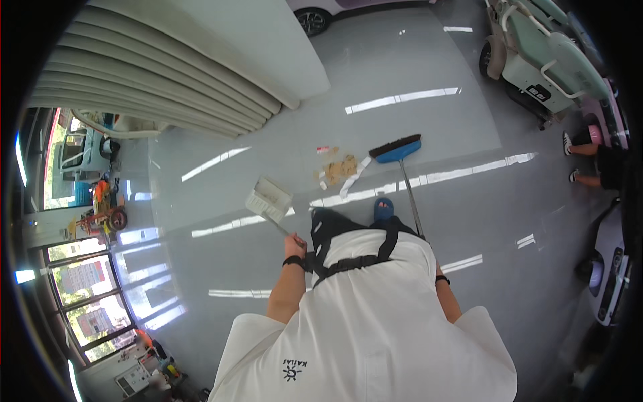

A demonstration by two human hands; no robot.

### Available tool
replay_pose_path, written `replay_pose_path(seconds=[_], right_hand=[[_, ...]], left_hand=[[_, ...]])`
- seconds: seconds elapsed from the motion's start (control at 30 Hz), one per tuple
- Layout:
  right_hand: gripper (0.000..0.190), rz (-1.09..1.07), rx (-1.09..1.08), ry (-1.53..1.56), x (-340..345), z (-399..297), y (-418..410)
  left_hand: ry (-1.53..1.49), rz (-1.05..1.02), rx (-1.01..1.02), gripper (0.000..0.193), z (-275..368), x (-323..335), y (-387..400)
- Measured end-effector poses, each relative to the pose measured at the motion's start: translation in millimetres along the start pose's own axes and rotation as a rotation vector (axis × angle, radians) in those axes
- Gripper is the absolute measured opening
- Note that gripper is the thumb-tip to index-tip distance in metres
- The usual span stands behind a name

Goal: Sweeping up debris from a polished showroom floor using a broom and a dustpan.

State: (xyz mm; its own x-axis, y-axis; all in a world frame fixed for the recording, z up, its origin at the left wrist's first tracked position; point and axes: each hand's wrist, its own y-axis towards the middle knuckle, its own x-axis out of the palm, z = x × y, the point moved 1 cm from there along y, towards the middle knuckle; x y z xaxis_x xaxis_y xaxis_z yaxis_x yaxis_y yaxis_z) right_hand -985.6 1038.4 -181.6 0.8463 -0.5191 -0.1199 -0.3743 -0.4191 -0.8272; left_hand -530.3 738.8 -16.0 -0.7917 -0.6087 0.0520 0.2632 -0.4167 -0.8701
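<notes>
My left hand (296, 243) is closed around the handle of a white long-handled dustpan (270, 197), whose open pan points away from me on the left. My right hand is hidden behind my shirt; only the forearm and a dark wristband show. Towards that side rises the metal pole of a broom (402, 149) with a blue head and dark bristles. Left of the broom head lies a pile of crumpled brown scraps (340, 170), apparently paper or cardboard. A white strip (355, 177) lies between pile and broom, and a small red-and-white piece (323, 149) is just beyond.
A pale ribbed panel (201, 75) stands at the upper left. A light green scooter-like vehicle (540, 65) is at the upper right, near another person's legs (585, 163). A car wheel (312, 21) shows at the top. My blue slipper (384, 208) rests on the glossy grey floor (402, 65).
</notes>
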Motion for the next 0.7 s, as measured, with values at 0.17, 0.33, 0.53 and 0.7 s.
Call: replay_pose_path(seconds=[0.17,0.33,0.53,0.7], right_hand=[[0.025,0.111,-0.027,-0.581,-13.7,-111.2,-91.5],[0.019,0.111,0.028,-0.639,-45.5,-123.2,-76.0],[0.024,0.101,-0.125,-0.914,-61.3,-153.8,-69.9],[0.021,-0.004,-0.258,-1.141,-50.4,-188.9,-66.0]], left_hand=[[0.073,-0.178,0.300,0.023,-26.1,-57.9,21.0],[-0.555,0.103,-0.100,0.018,-23.9,-80.3,0.5],[-0.888,0.121,-0.115,0.012,-38.9,-102.8,-22.1],[-0.974,0.176,-0.127,0.013,-54.8,-124.5,-20.7]])
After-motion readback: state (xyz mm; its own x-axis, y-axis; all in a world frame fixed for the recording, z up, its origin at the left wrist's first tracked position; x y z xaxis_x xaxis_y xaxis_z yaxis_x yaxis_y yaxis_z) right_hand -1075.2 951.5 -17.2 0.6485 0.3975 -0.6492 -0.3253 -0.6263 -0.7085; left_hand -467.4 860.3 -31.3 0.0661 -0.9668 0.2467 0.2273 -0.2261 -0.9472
